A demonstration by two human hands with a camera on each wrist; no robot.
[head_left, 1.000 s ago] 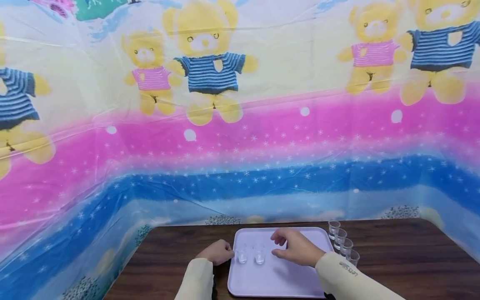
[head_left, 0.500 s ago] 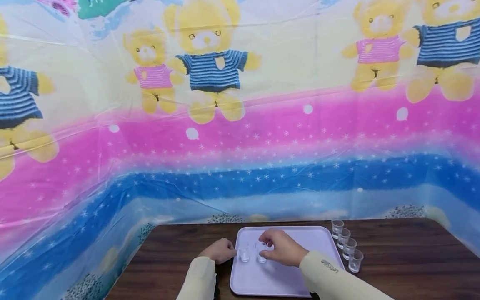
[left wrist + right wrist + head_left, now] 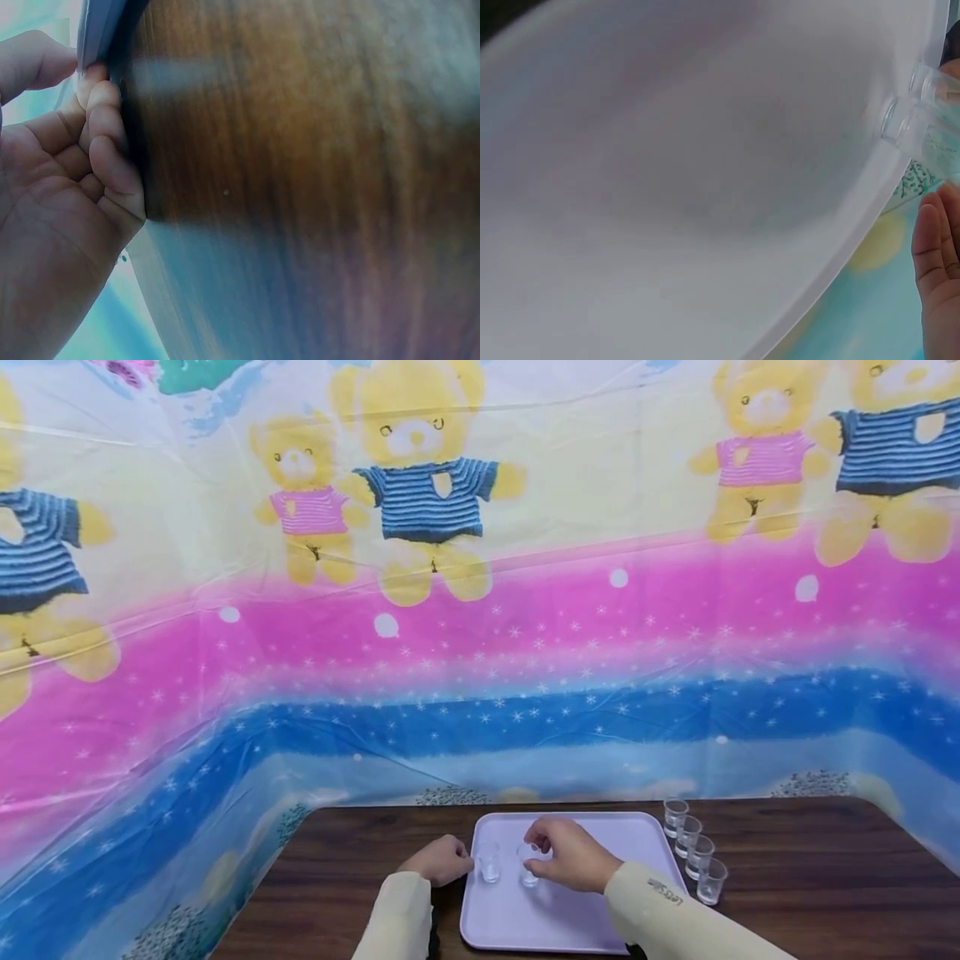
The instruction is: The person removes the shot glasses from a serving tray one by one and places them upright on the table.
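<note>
On the lilac tray [image 3: 558, 922] stand two clear shot glasses near its left side. My right hand [image 3: 576, 857] holds the right-hand shot glass [image 3: 529, 877] between thumb and fingers. In the right wrist view this glass [image 3: 901, 124] shows in part, with several fingertips [image 3: 928, 229] below it. A little to its left stands the other shot glass [image 3: 490, 866], untouched. My left hand [image 3: 437, 860] pinches the tray's left rim, thumb on the upper side and curled fingers [image 3: 112, 161] beneath, as the left wrist view shows.
Several more shot glasses [image 3: 712, 882] stand in a slanting row on the brown wooden table [image 3: 810, 893], just right of the tray. A printed cloth [image 3: 570, 643] with teddy bears hangs behind and around the table.
My right hand has moved left to the right-hand shot glass and taken hold of it. That glass has shifted slightly right, away from the other one. My left hand stays at the rim.
</note>
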